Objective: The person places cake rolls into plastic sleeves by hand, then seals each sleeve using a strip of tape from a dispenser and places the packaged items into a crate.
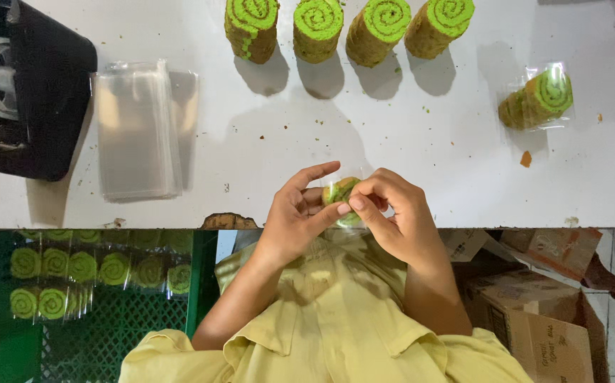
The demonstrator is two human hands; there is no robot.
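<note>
Both hands meet over the near edge of the white table [428, 156]. Between them is a green-and-brown swirl roll cake slice [338, 190] in a clear plastic wrapper. My left hand [297, 216] pinches it from the left with thumb and fingers. My right hand [392, 213] grips it from the right, fingertips on the wrapper. Much of the slice is hidden by the fingers.
Several unwrapped roll slices [318, 28] stand in a row at the far edge. A wrapped slice [538, 99] lies to the right. A stack of clear bags [137, 131] and a black tape dispenser [34, 92] sit on the left. Below are a green crate [144, 319] of wrapped rolls and cardboard boxes [541, 333].
</note>
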